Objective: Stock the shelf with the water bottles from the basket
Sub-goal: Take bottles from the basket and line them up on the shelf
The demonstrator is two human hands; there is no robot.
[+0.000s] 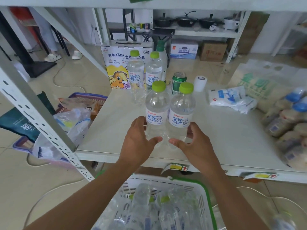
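Observation:
Two clear water bottles with green caps stand upright side by side near the front of the white shelf (216,140). My left hand (139,140) curls around the lower part of the left bottle (157,113). My right hand (194,141) curls around the base of the right bottle (181,115). Two more of the same bottles (137,77) (153,72) stand upright farther back on the shelf. Below the shelf edge, a white basket with a green rim (208,196) holds several bottles lying down.
A green can (177,85) and a white roll (200,83) stand behind the front bottles. White packets (230,98) and bagged goods (285,120) fill the shelf's right side. A slanted perforated upright (41,117) stands at the left, with bags and baskets on the floor beside it.

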